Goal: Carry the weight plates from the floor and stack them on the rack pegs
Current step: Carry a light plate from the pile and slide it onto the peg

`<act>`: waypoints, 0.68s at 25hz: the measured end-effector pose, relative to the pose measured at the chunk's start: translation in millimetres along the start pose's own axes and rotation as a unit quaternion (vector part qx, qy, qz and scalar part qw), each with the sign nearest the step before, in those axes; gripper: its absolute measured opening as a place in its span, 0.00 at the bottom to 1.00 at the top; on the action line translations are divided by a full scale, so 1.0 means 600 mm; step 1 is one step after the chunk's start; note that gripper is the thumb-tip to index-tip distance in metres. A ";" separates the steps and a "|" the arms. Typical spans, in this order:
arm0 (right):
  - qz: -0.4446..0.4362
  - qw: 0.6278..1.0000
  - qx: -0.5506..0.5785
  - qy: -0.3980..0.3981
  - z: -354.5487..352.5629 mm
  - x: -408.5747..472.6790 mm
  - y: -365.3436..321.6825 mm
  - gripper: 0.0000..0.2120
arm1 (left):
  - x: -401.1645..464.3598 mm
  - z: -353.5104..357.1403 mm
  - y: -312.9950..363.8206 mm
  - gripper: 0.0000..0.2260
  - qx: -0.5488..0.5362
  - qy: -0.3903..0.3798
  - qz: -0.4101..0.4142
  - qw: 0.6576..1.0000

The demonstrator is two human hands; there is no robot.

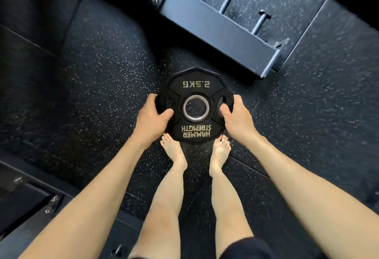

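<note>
The black rubber floor flecked with pale specks (98,78) fills the view, laid in large tiles with seams running across it. At one o'clock stands the dark steel rack base beam (217,33), a long square bar with bolted plates at its ends, and from behind it three thin dark metal pegs with flat caps (227,1) stick out, all bare. At seven o'clock sits another dark steel frame with bolts (30,201); its form is unclear.

The person's two bare feet (174,152) stand together at six o'clock, just below the plate.

At the centre is the small black rubber weight plate with many flat edges (195,105). Its pale lettering, upside down to the camera, reads "2.5KG" at twelve o'clock and "HAMMER STRENGTH" at six o'clock. A silver metal ring lines its round centre hole, and a grip slot opens at either side. It is held flat above the floor, face up, between the feet and the rack beam.

The left hand (151,119) grips the plate's nine o'clock rim, thumb on top. The right hand (235,119) grips the three o'clock rim, thumb beside the slot.
</note>
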State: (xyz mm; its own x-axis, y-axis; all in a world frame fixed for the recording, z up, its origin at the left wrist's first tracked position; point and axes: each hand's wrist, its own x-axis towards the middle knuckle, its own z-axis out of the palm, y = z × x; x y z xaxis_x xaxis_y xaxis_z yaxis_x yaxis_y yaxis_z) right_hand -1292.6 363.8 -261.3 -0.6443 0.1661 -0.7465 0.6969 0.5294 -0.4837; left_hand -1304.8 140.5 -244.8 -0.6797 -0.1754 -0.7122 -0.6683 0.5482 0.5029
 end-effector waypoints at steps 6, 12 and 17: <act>-0.080 0.994 0.070 0.029 -0.149 -0.283 -0.156 0.09 | -0.274 -0.162 0.141 0.09 -0.040 0.022 0.053 0.998; -0.171 0.978 0.111 0.044 -0.227 -0.510 -0.253 0.05 | -0.499 -0.289 0.197 0.14 -0.181 0.055 0.106 0.976; -0.255 0.960 0.118 0.004 -0.255 -0.620 -0.300 0.08 | -0.641 -0.327 0.195 0.10 -0.269 0.125 0.147 0.944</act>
State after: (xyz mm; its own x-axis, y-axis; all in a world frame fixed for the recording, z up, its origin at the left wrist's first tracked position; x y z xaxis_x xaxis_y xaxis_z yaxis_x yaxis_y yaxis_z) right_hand -1226.4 334.1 173.1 -0.9225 -0.0580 -0.3815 0.3411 0.3397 -0.8765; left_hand -1181.2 111.5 184.1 -0.8646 -0.3046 -0.3997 -0.4513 0.1209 0.8841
